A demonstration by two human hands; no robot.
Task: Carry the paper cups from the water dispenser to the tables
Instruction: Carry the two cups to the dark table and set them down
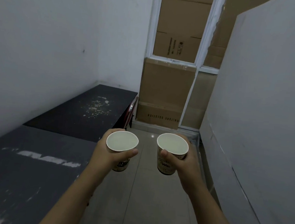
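I hold two printed paper cups upright in front of me, above the tiled floor. My left hand (109, 155) grips the left paper cup (122, 141), fingers wrapped round its wall and thumb near the rim. My right hand (180, 160) grips the right paper cup (172, 143), thumb across its printed side. Both cups show pale insides; whether they hold liquid I cannot tell. Two dark tables run along the left wall: a near grey one (24, 169) and a far black one (88, 110).
The far table top carries pale flecks of debris (97, 106). A red chair (130, 111) is tucked at its far right end. Stacked cardboard boxes (166, 88) fill the white-framed doorway ahead. A white board (259, 120) leans along the right, leaving a narrow tiled aisle (147, 191).
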